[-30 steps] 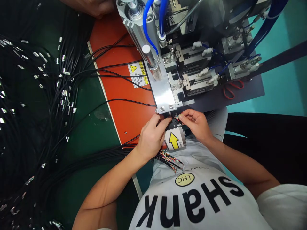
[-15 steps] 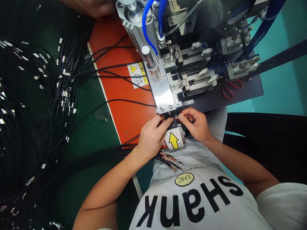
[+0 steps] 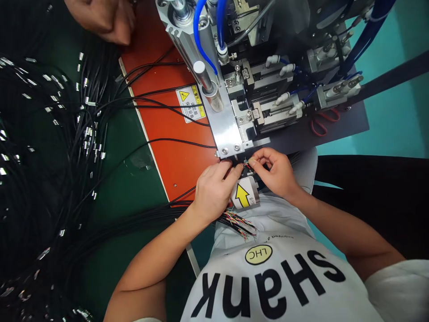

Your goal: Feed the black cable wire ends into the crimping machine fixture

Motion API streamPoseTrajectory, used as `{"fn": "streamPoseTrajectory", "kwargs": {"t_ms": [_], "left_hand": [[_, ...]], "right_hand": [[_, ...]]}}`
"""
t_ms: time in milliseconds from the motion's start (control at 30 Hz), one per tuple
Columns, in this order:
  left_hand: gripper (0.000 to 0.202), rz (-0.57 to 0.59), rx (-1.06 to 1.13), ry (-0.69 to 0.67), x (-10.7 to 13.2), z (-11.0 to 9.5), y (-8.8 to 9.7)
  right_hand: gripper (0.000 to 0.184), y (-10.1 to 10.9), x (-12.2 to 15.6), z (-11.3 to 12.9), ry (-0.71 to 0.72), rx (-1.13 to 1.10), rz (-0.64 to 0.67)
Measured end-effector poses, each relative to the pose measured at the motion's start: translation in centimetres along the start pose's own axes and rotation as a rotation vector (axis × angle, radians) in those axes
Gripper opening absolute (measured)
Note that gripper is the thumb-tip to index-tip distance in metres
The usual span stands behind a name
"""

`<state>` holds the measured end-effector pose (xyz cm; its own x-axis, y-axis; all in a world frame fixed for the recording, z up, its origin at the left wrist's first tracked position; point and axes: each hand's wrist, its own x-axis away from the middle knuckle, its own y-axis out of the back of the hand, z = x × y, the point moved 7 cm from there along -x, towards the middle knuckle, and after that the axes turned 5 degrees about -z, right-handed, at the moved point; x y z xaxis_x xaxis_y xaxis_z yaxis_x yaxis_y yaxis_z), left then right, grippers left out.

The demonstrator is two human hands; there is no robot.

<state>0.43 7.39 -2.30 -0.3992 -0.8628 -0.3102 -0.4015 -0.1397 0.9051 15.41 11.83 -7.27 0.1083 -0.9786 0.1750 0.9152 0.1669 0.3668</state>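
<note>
At the front end of the machine, my left hand (image 3: 214, 190) is closed, its thumb and forefinger pinched by the thin coloured wires (image 3: 247, 165) of a cable end. Opposite it, my right hand (image 3: 275, 173) pinches the same wires between thumb and fingertip. The tips of the wires are too small to make out. Just below lies a metal cylinder with a yellow arrow label (image 3: 243, 195). A bundle of black cables with stripped coloured ends (image 3: 239, 222) rests under my left wrist, near my lap.
The pneumatic machine (image 3: 228, 129) with its blue air tubes (image 3: 197, 36) stands on an orange board (image 3: 167, 165). Heaps of black cables with shiny metal ends (image 3: 90, 129) cover the green table (image 3: 134, 179). Another person's hand (image 3: 103, 18) is at top left. Red-handled scissors (image 3: 323, 123) lie at right.
The other person's hand has come further into view at the top left. My two hands stay at the wires with only slight finger movement; the view has shifted a little.
</note>
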Motion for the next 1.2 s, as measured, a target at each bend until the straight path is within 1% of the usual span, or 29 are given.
{"fn": "streamPoseTrajectory", "kwargs": {"t_ms": [100,167,200,300,333,400,467,533,600,700,767,833,933,1033,1100,1200], "left_hand": [[0.030,-0.026,-0.083,0.015,0.0,-0.2,0.2],[0.030,-0.037,-0.113,0.041,0.0,-0.1,0.3],[0.030,-0.037,-0.111,0.051,0.0,-0.1,0.3],[0.031,-0.028,-0.074,0.060,0.0,0.0,0.3],[0.031,-0.026,-0.062,0.058,0.0,0.0,0.3],[0.030,-0.023,-0.049,0.057,0.0,0.1,0.3],[0.030,-0.015,-0.044,0.065,0.1,0.2,0.2],[0.031,-0.005,-0.039,0.074,0.1,0.3,0.1],[0.032,0.003,-0.025,0.077,0.1,0.3,0.0],[0.032,0.004,0.002,0.075,0.2,0.3,0.0],[0.032,0.002,0.019,0.075,0.2,0.3,-0.1],[0.032,0.004,0.036,0.074,0.3,0.3,-0.1],[0.033,0.011,0.042,0.076,0.3,0.4,0.0],[0.033,0.012,0.031,0.078,0.2,0.3,0.1],[0.033,0.013,0.028,0.072,0.2,0.3,0.1],[0.033,0.015,0.028,0.065,0.2,0.2,0.1]], "right_hand": [[0.004,0.4,0.1,1.1,0.078,0.171,-0.035],[0.004,0.6,0.1,1.1,0.085,0.198,-0.043],[0.005,0.5,0.0,0.8,0.056,0.157,-0.019],[0.015,-0.1,-0.3,-0.7,-0.076,-0.076,0.089],[0.018,-0.3,-0.4,-1.0,-0.100,-0.138,0.106],[0.020,-0.4,-0.5,-1.2,-0.095,-0.185,0.081],[0.018,-0.5,-0.4,-1.1,-0.064,-0.178,0.031],[0.016,-0.8,-0.2,-1.1,-0.067,-0.182,-0.002],[0.018,-1.4,0.0,-1.5,-0.149,-0.237,0.024],[0.024,-2.2,0.2,-2.3,-0.331,-0.381,0.115],[0.027,-2.2,0.1,-2.4,-0.375,-0.415,0.156],[0.028,-1.7,-0.1,-2.1,-0.327,-0.366,0.138],[0.023,-0.8,-0.3,-1.2,-0.141,-0.211,0.019],[0.014,-0.7,0.0,-0.1,0.023,-0.119,-0.095],[0.012,-0.7,0.2,0.4,0.076,-0.101,-0.140],[0.010,-0.6,0.4,1.1,0.133,-0.070,-0.171]]}}
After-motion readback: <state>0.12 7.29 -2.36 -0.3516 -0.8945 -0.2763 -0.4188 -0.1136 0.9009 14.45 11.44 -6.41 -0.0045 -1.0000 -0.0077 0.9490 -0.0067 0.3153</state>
